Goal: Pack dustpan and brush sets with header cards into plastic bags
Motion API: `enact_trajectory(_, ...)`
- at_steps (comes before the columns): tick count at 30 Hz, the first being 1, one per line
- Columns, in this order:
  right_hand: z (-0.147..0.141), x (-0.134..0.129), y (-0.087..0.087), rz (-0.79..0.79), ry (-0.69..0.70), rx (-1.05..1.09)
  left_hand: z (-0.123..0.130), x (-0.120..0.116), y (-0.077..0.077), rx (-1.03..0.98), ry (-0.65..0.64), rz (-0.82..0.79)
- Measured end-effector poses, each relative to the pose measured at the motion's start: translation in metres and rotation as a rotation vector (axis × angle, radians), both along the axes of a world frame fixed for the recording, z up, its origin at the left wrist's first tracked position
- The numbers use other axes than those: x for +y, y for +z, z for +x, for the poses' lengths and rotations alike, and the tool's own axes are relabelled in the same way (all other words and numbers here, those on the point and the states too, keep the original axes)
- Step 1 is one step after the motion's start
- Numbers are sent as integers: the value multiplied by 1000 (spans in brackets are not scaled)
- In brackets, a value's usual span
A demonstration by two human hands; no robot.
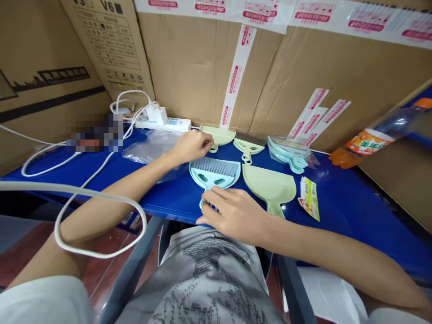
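The blue brush (212, 184) lies bristles-away on the counter (347, 216), judged light, stiff-bodied, soft-bristled and best taken by its looped handle (201, 204), over which the right hand (232, 211) has its grip, closure not determinable, while the left hand (191, 146) is loosely curled beyond, contents likewise not determinable.

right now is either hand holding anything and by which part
The right hand is at the handle of the blue brush, but whether it grips cannot be told. The left hand is curled near a green dustpan; no hold shows.
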State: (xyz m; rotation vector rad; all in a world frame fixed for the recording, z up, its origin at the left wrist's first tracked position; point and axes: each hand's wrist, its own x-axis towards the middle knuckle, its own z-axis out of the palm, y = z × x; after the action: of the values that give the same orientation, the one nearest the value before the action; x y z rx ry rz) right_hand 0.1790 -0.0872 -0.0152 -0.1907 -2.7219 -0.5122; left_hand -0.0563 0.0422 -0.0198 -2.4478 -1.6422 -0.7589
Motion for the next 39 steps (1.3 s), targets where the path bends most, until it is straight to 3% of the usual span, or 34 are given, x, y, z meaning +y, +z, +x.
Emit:
enact_trajectory(9,1,-9,-2,-18,-119,-97,-1,-1,0,4,-15,17)
enact_trajectory(13,2,1,17,-46,-154,-28,0,-2,0,16,-4,18)
enact_trajectory(15,7,20,35,-63,-314,11,0,-3,0,30,8,23)
enact_trajectory(18,20,64,57,-128,-696,-8,0,-3,1,26,12,23)
enact_trajectory(21,34,109,56,-248,-845,-143,0,-4,1,20,1,13)
enact_trajectory(26,45,140,37,-372,-874,-227,-1,-3,0,33,3,6)
enact_trajectory(33,50,144,41,-391,-820,-206,-1,-1,-4,43,-23,11)
enact_trajectory(39,48,144,36,-455,-871,-242,-2,-1,-5,47,-19,-2)
